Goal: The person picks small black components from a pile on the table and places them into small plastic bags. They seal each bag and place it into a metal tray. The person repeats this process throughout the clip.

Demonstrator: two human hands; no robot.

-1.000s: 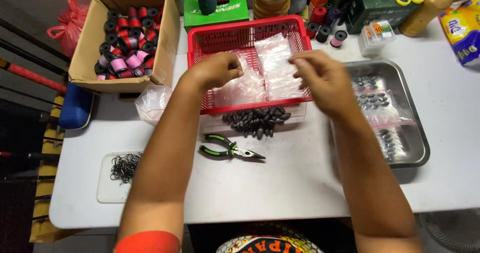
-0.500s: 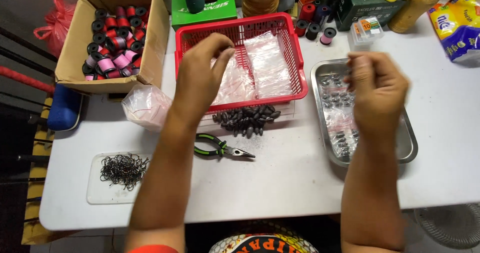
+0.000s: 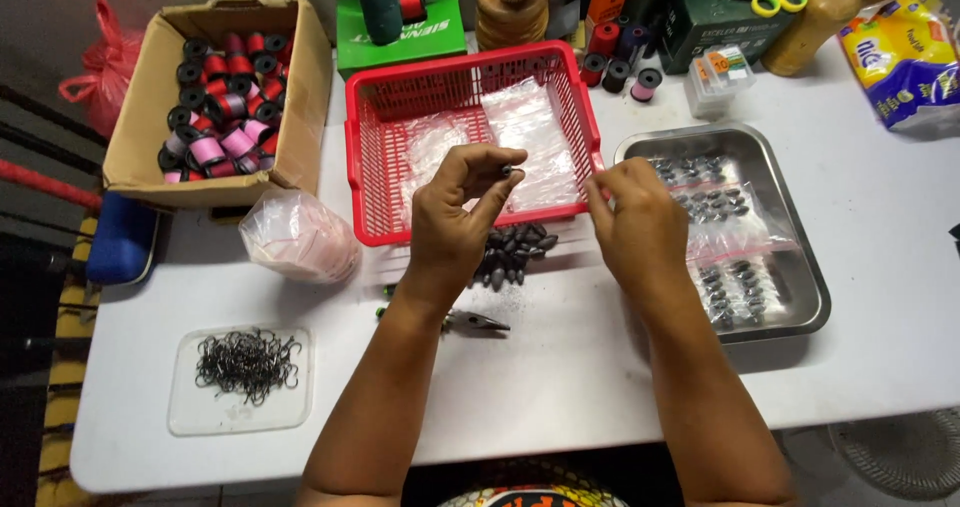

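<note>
L hand (image 3: 455,217) is raised over the near edge of the red basket (image 3: 368,172), thumb and forefinger pressed together on a small dark sinker (image 3: 507,170), other fingers curled loosely behind. The sinker sits at the fingertips, up in the air, not touching basket or table.

R hand (image 3: 637,222) is just beside it to the right, between basket and steel tray (image 3: 805,272). Fingers bunched at the basket's right rim; can't tell what, if anything, they pinch (fingertips face away from cam).

Below and between the two hands: a pile of dark sinkers (image 3: 515,250) on the white table (image 3: 560,387), touching the basket's near wall. Under the L wrist, green-handled pliers (image 3: 470,319), mostly hidden by the forearm.

Beyond the L hand, inside the basket: clear plastic bags (image 3: 525,132), lying flat.

Right of the R hand, the tray holds bagged sinkers (image 3: 720,207) in rows.

Left of the L hand: a crumpled clear bag w/ pinkish contents (image 3: 298,235), near the basket's corner. Further left and away, a cardboard box (image 3: 140,137) of thread spools (image 3: 215,107), red, pink, black. Left and nearer the body, well apart from the hand, a clear lid w/ a heap of dark hooks (image 3: 246,362).
</note>
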